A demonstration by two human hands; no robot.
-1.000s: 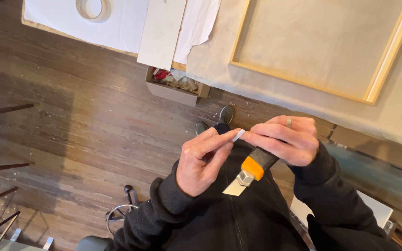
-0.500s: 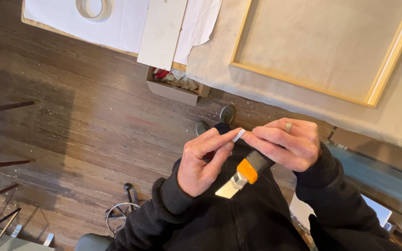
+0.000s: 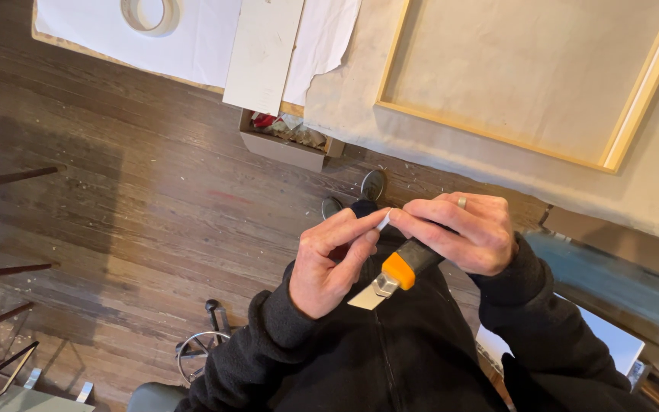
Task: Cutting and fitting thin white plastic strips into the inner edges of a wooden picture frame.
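We hold a utility knife [image 3: 394,276] in our right hand [image 3: 463,233], fingers curled closed around its black and orange handle, the bare blade pointing down toward our left palm. Our left hand [image 3: 333,263] pinches a small white sliver [image 3: 384,221] between thumb and forefinger, meeting the right fingertips just above the knife. The risk, as we judge it, is the exposed blade: it sits just beside the left hand, so a slip could nick the palm. The sliver could also drop to the wooden floor [image 3: 131,198].

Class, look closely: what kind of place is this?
Probably an art or framing workshop: a wooden frame on a cloth-covered table, a tape roll, and a utility knife in the right hand.
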